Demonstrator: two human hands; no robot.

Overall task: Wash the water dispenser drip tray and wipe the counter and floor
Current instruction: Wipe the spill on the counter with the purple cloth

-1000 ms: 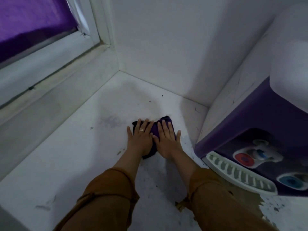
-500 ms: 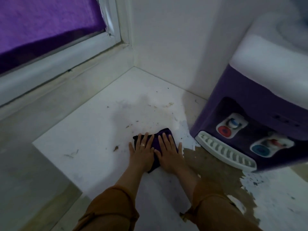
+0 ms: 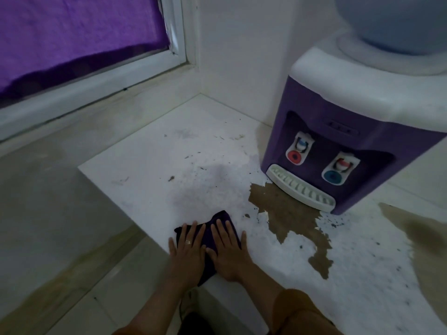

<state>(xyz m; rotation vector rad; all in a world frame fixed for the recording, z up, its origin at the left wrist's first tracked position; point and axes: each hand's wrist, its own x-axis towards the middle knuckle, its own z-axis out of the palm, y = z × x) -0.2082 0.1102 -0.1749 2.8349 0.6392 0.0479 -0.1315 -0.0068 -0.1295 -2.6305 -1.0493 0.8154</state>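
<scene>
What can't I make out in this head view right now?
All in the head view:
Purple folded cloth: mostly covered by the left hand and right hand, so the white counter beneath is unseen.
Pale blue water bottle: cut off by the top edge.
White slatted drip tray: its slats hide the inside.
Brown patch on the counter: too dim to tell spill from worn surface.

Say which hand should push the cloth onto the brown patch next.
Right, probably: the right hand presses the purple cloth on the side nearer the brown patch; the left hand lies farther.
</scene>
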